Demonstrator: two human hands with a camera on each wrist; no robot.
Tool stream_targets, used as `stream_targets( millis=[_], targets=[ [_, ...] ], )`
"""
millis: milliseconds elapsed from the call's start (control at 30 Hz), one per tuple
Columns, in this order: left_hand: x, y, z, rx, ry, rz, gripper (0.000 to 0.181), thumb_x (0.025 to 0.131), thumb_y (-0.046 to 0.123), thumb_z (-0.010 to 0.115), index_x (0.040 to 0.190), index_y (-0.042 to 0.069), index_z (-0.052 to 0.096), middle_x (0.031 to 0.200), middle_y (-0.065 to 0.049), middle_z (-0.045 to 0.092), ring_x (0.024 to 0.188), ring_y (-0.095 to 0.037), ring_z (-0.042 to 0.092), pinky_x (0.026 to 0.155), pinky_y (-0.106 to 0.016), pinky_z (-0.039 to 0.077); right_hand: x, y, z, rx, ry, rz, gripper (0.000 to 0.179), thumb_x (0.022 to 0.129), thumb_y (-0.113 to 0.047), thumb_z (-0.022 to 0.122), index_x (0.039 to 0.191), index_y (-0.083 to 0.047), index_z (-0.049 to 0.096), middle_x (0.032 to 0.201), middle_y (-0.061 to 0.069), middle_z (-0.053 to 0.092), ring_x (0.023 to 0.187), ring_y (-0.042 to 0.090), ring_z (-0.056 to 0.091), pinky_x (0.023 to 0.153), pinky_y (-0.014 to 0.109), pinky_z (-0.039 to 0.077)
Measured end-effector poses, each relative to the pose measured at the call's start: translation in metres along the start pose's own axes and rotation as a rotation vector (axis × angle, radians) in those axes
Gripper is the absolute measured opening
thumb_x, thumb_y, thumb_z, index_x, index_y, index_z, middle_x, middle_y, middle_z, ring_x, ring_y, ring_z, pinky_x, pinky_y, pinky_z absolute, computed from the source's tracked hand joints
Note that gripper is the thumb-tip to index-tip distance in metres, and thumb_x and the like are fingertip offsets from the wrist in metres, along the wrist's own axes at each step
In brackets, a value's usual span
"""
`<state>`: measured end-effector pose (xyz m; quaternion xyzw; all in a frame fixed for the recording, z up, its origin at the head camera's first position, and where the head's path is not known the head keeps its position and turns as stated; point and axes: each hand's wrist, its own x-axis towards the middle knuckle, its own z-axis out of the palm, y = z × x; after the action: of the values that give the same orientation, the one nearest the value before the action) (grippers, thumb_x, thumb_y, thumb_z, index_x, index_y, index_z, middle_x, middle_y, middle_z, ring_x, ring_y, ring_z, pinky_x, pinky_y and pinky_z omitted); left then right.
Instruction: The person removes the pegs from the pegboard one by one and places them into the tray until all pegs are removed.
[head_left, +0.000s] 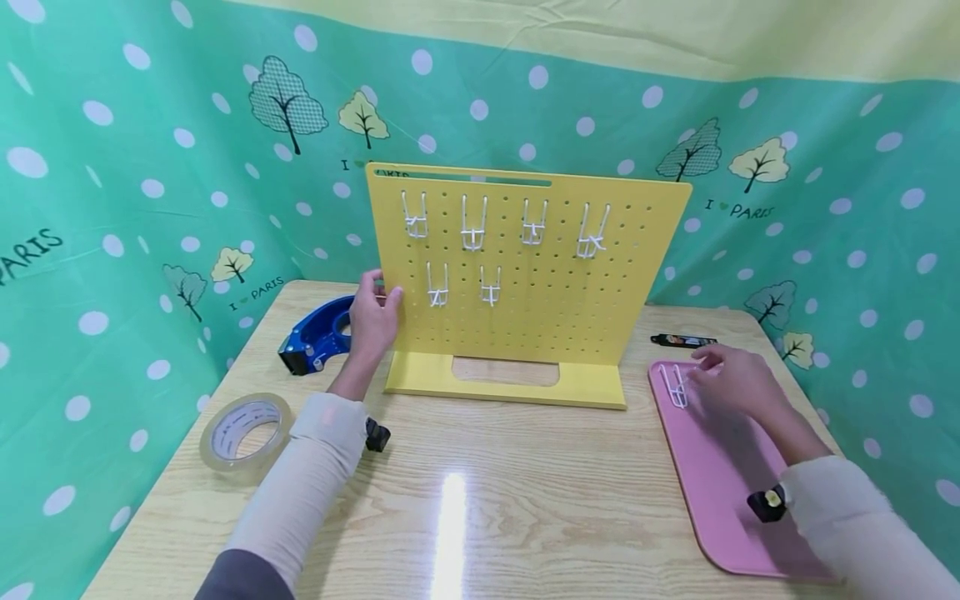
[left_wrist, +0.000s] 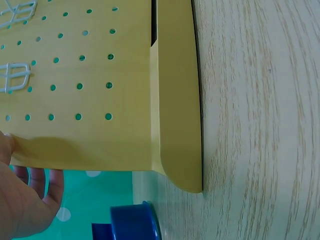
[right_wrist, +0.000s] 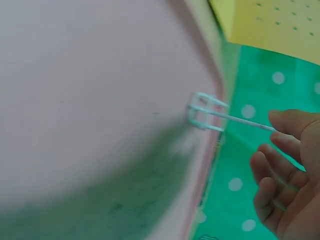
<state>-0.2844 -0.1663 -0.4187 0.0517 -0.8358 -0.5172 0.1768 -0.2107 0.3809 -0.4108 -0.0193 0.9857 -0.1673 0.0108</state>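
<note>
A yellow pegboard (head_left: 525,317) stands upright on its base, with several white wire hooks (head_left: 472,225) hanging on its front in two rows. My left hand (head_left: 375,321) grips the board's left edge, thumb on the front and fingers behind, as the left wrist view (left_wrist: 30,200) also shows. At the right, over the far end of a pink tray (head_left: 720,500), my right hand (head_left: 738,379) pinches the long prong of another white wire hook (right_wrist: 202,111) between thumb and index finger. Its other fingers are loosely bent. The hook's wire frame is over the tray's far edge area.
Left of the board sit a blue tape dispenser (head_left: 318,333) and a roll of clear tape (head_left: 217,437). A slim black item with a printed label (head_left: 682,340) lies behind the tray. A green dotted cloth (head_left: 480,108) hangs behind the wooden table (head_left: 540,500).
</note>
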Motion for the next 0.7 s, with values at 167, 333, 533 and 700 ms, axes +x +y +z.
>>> stream_targets(
  millis=[167, 333, 533, 700],
  targets=[
    [-0.001, 0.001, 0.0, -0.005, 0.004, 0.004, 0.039, 0.106, 0.029, 0.053, 0.14, 0.012, 0.046, 0.116, -0.019, 0.063, 0.103, -0.034, 0.063, 0.084, -0.045, 0.055, 0.003, -0.014, -0.007, 0.009, 0.158, -0.036, 0.037, 0.096, -0.027, 0.068, 0.124, -0.002, 0.065, 0.106, 0.023, 0.072, 0.086, 0.034, 0.067, 0.059, 0.028, 0.045],
    [-0.002, 0.003, -0.001, -0.01, 0.006, 0.014, 0.038, 0.105, 0.028, 0.054, 0.139, 0.012, 0.047, 0.115, -0.019, 0.063, 0.103, -0.035, 0.063, 0.084, -0.047, 0.055, 0.009, -0.036, -0.006, 0.059, 0.238, -0.063, 0.034, 0.096, -0.024, 0.067, 0.124, -0.005, 0.067, 0.1, 0.016, 0.073, 0.087, 0.033, 0.068, 0.061, 0.028, 0.047],
    [-0.002, 0.003, -0.001, -0.002, 0.006, 0.013, 0.039, 0.106, 0.028, 0.053, 0.14, 0.012, 0.047, 0.114, -0.019, 0.063, 0.102, -0.034, 0.063, 0.083, -0.046, 0.055, 0.017, -0.068, 0.002, 0.108, 0.266, -0.11, 0.034, 0.095, -0.02, 0.069, 0.125, -0.004, 0.067, 0.098, 0.014, 0.072, 0.085, 0.031, 0.068, 0.062, 0.028, 0.051],
    [-0.002, 0.002, 0.0, -0.003, 0.017, 0.02, 0.038, 0.105, 0.026, 0.054, 0.139, 0.012, 0.048, 0.113, -0.019, 0.064, 0.101, -0.034, 0.064, 0.082, -0.046, 0.055, 0.026, -0.092, 0.01, 0.118, 0.309, -0.187, 0.029, 0.094, -0.017, 0.069, 0.12, -0.005, 0.069, 0.098, 0.014, 0.074, 0.08, 0.03, 0.07, 0.063, 0.032, 0.052]
  ],
)
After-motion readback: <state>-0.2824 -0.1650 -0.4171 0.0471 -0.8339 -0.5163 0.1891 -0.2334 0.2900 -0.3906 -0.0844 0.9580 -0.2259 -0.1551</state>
